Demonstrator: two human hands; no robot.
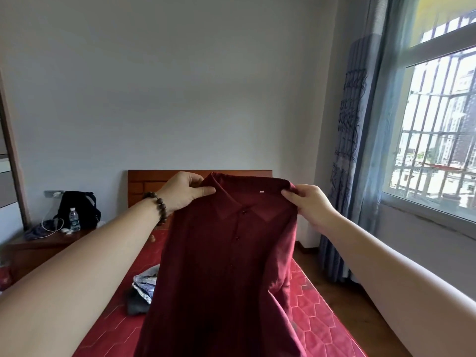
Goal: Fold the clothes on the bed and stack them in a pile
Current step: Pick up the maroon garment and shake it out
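Note:
A dark red collared shirt [226,266] with a button placket hangs in the air in front of me, its front facing me. My left hand [184,193] pinches its left shoulder and my right hand [311,204] pinches its right shoulder. The shirt drapes down over the bed [319,318], which has a red quilted cover. Behind the shirt's left edge a small heap of other clothes [143,289], grey and blue-white patterned, lies on the bed, partly hidden.
A wooden headboard [144,184] stands at the far end of the bed. To the left, a nightstand [38,246] carries a black bag [77,204], a water bottle [74,219] and cables. A window [438,130] and blue curtain [353,150] fill the right side.

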